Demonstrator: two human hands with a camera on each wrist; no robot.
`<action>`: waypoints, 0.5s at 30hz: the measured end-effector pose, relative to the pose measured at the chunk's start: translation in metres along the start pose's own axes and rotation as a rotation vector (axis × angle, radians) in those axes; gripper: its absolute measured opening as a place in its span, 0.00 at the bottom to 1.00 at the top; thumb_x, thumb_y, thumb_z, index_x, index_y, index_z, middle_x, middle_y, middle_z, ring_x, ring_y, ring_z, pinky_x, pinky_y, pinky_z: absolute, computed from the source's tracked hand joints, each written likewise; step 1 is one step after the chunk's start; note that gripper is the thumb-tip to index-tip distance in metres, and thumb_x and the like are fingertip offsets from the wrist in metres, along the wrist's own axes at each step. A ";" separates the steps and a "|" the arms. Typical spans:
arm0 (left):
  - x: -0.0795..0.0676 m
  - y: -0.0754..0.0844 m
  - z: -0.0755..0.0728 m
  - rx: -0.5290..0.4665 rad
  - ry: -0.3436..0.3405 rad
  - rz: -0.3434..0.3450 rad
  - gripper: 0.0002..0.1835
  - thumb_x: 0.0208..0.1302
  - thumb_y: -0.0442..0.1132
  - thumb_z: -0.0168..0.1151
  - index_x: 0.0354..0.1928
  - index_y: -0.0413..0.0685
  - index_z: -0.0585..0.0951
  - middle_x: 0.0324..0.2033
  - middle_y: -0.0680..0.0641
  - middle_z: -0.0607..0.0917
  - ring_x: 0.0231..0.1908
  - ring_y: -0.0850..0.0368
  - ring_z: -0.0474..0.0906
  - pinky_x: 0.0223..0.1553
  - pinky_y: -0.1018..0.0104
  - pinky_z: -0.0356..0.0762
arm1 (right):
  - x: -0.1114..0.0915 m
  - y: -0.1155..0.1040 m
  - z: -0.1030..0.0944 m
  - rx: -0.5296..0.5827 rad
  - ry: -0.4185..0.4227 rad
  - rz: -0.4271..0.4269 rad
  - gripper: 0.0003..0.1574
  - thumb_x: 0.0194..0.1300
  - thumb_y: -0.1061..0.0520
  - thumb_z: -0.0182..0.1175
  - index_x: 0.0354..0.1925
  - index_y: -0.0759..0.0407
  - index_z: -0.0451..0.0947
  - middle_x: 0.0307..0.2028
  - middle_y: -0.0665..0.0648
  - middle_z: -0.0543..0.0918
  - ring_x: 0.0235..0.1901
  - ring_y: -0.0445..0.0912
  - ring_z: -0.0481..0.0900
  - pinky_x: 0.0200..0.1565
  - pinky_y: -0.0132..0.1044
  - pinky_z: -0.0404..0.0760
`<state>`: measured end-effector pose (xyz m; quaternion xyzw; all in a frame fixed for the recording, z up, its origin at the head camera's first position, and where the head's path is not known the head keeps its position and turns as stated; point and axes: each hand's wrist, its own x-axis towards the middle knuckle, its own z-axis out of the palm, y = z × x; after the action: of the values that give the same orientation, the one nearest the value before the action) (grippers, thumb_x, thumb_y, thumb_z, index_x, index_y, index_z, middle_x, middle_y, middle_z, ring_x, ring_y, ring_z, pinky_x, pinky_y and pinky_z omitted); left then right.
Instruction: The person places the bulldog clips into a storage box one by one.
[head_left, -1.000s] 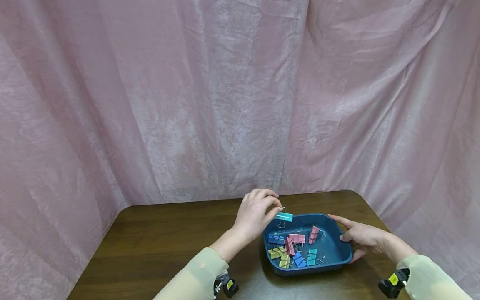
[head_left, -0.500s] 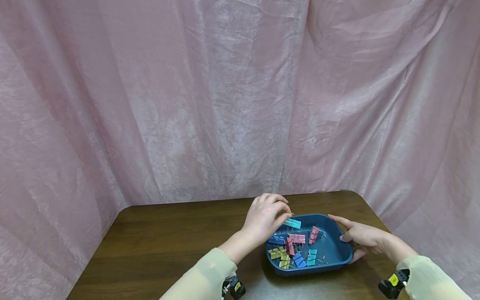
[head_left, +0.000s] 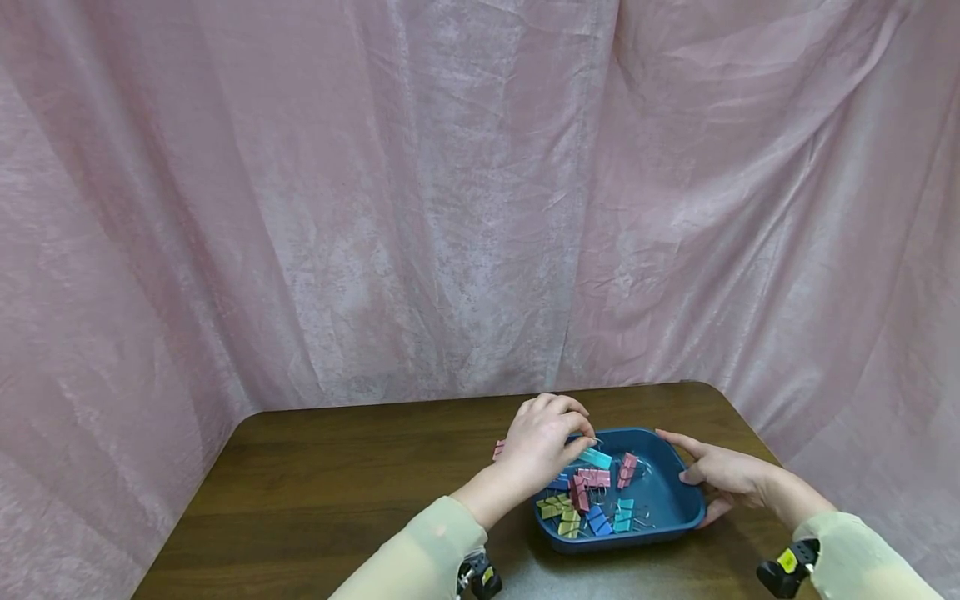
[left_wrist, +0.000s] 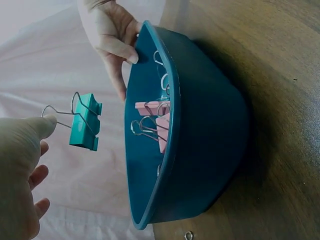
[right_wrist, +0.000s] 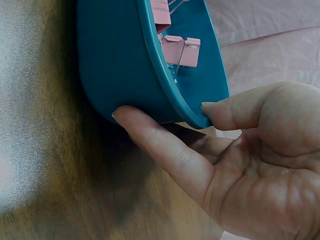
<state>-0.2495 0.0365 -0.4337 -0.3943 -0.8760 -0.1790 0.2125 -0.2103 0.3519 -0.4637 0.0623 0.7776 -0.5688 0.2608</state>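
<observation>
My left hand (head_left: 542,442) pinches a teal binder clip (left_wrist: 86,121) by its wire handle, between thumb and fingers. In the head view this teal clip hangs over the back left part of a blue plastic tray (head_left: 678,437). Around the tray's right end is my right hand (head_left: 731,475), its thumb over the rim and other fingers along the outer wall. Pink clips (head_left: 594,477), yellow clips (head_left: 569,523), blue clips (head_left: 598,520) and another teal clip (head_left: 624,515) lie loose inside. My left hand partly covers one blue clip.
A pink binder clip (head_left: 498,449) lies on the brown wooden table (head_left: 337,492), half hidden behind my left hand. Near the tray, a wire loop (left_wrist: 188,235) shows at the left wrist view's lower edge. A pink curtain (head_left: 450,208) hangs behind the table.
My left hand has moved right and slightly nearer, carrying the teal binder clip further over the tray. The pink clip on the table has come into view behind it. My right hand stays put.
</observation>
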 end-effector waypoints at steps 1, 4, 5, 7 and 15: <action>0.000 0.000 0.001 0.000 -0.004 0.001 0.05 0.69 0.54 0.67 0.38 0.67 0.88 0.51 0.62 0.82 0.56 0.60 0.75 0.61 0.55 0.72 | 0.000 0.000 0.000 -0.001 0.000 -0.001 0.49 0.71 0.70 0.49 0.82 0.51 0.43 0.69 0.85 0.49 0.49 0.68 0.80 0.37 0.65 0.84; 0.001 0.002 0.002 0.000 -0.013 0.006 0.04 0.69 0.54 0.67 0.38 0.68 0.88 0.51 0.62 0.81 0.56 0.60 0.75 0.62 0.56 0.71 | 0.000 0.000 0.000 -0.002 0.000 -0.003 0.49 0.71 0.70 0.49 0.82 0.51 0.43 0.69 0.86 0.49 0.49 0.69 0.80 0.37 0.64 0.84; 0.001 0.002 0.003 0.002 -0.015 0.007 0.04 0.69 0.54 0.68 0.38 0.69 0.88 0.51 0.62 0.81 0.56 0.60 0.75 0.62 0.56 0.71 | 0.000 0.000 0.000 -0.001 -0.001 -0.003 0.49 0.71 0.70 0.49 0.82 0.51 0.43 0.69 0.86 0.49 0.49 0.69 0.80 0.37 0.65 0.84; 0.001 0.004 0.005 0.008 -0.023 0.011 0.04 0.68 0.54 0.68 0.38 0.70 0.88 0.51 0.63 0.81 0.55 0.61 0.74 0.62 0.57 0.70 | 0.000 0.000 0.000 0.001 -0.001 -0.003 0.49 0.71 0.70 0.49 0.82 0.51 0.43 0.69 0.86 0.50 0.49 0.69 0.80 0.37 0.65 0.84; 0.004 0.010 0.009 0.026 -0.045 0.026 0.05 0.68 0.56 0.68 0.38 0.71 0.89 0.51 0.63 0.81 0.54 0.62 0.74 0.60 0.59 0.71 | 0.000 0.000 0.000 -0.016 0.012 0.004 0.49 0.71 0.69 0.50 0.82 0.50 0.43 0.67 0.85 0.53 0.47 0.67 0.82 0.36 0.64 0.84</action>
<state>-0.2466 0.0495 -0.4381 -0.4068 -0.8776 -0.1557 0.2002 -0.2103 0.3513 -0.4633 0.0653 0.7835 -0.5615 0.2578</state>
